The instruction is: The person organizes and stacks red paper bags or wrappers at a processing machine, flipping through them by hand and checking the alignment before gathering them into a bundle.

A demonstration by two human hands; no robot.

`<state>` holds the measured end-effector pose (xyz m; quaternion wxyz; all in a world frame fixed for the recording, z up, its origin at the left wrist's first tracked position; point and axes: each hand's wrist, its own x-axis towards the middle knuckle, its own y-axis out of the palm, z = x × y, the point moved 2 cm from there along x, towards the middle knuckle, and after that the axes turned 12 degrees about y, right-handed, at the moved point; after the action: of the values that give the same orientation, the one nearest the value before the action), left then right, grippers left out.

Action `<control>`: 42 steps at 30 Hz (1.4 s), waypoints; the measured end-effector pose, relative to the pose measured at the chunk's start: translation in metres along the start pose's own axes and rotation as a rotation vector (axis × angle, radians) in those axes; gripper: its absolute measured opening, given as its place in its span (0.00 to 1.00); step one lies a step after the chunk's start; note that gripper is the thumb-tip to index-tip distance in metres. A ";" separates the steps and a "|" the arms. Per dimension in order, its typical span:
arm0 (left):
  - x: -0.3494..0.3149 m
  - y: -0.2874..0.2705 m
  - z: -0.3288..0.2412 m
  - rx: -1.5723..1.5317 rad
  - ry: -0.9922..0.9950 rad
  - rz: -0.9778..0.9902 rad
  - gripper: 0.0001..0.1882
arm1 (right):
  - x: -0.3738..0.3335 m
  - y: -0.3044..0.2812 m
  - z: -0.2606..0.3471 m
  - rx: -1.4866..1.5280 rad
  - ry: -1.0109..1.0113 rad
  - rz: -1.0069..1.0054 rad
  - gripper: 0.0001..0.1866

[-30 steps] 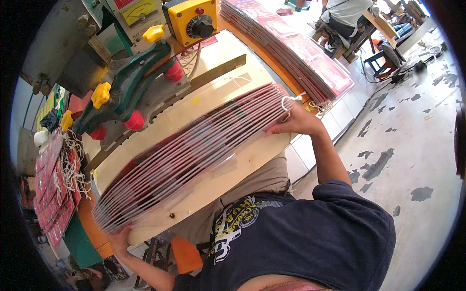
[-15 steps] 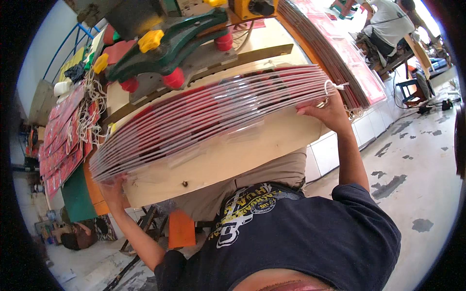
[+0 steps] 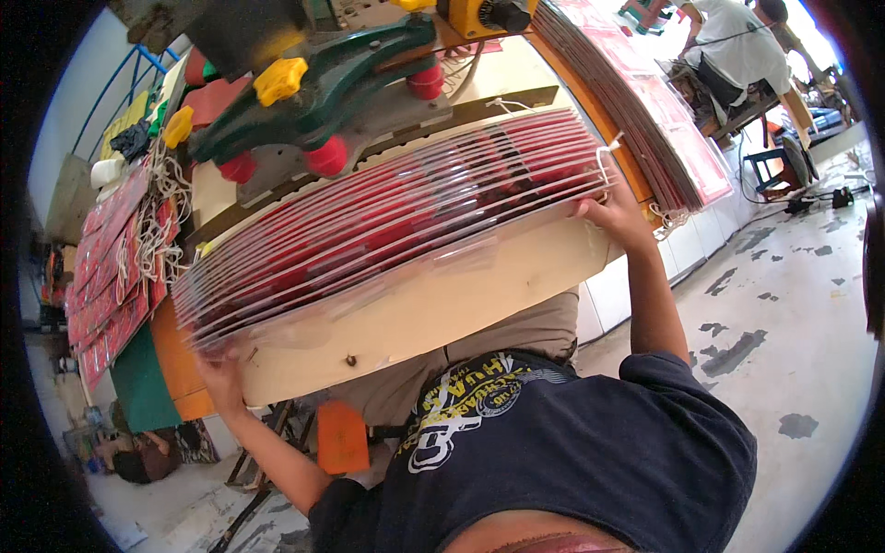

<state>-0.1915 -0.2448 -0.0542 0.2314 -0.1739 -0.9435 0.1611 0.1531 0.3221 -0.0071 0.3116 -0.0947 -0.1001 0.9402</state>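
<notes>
Between my two hands is a fanned stack of red plastic-covered sheets [image 3: 387, 221], with pale edges and clear film along the near side. My right hand [image 3: 619, 217] grips the stack's right end, thumb over the near edge. White cord [image 3: 604, 161] loops beside its fingers. My left hand [image 3: 219, 376] holds the left end from below; the sheets partly hide its fingers. The stack slants, its right end farther from me, over a pale board [image 3: 433, 313]. Just beyond it stands a dark green machine clamp [image 3: 313, 101] with red feet and yellow knobs.
Red packs with white cords [image 3: 115, 267] hang at the left. A tall stack of red sheets [image 3: 636, 111] lies on the orange table edge at the right. An orange stool [image 3: 342, 438] stands below. Other people work at far right [image 3: 737, 46] and lower left [image 3: 147, 456].
The stack's edges have spread a little wider apart and more red shows between them. My right hand has shifted slightly left; my left hand is slightly lower. Both keep their hold.
</notes>
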 end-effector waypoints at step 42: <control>0.059 0.138 -0.204 0.855 0.576 0.485 0.63 | 0.002 0.093 0.133 -1.095 -0.573 0.008 0.49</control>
<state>-0.1046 -0.0532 0.0869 0.4854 -0.3133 -0.6266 0.5232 0.0665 0.2330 0.0973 0.1750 0.0152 -0.6474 0.7416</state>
